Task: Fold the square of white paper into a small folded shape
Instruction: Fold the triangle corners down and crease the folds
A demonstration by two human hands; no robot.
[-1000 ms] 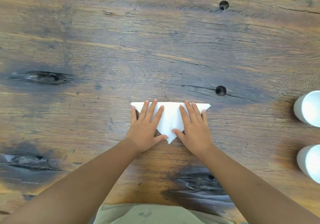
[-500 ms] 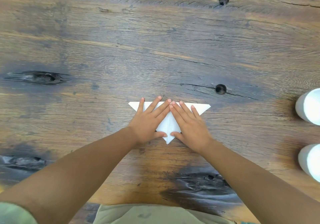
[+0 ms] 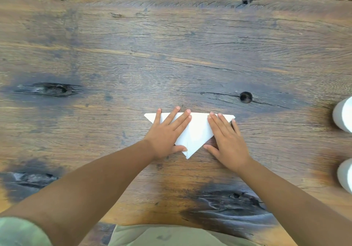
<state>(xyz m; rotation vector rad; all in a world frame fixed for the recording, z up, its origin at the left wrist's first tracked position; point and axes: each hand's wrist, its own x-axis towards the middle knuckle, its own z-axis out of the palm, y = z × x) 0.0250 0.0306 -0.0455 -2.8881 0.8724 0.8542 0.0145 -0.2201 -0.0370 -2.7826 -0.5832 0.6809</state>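
Observation:
The white paper lies folded into a triangle on the wooden table, its long edge away from me and its point toward me. My left hand rests flat on the triangle's left half, fingers spread and thumb near the lower point. My right hand lies flat over the right half, fingertips at the far edge, covering most of the right corner. Neither hand grips the paper; both press down on it.
The table is dark-stained rough wood with knot holes, one just beyond the paper. Two white cylindrical objects stand at the right edge. The table's near edge runs by my lap.
My hands, with fingertips meeting at the paper's middle half a second ago, have slid apart; the right hand moved out toward the right corner, the left stayed on the left half.

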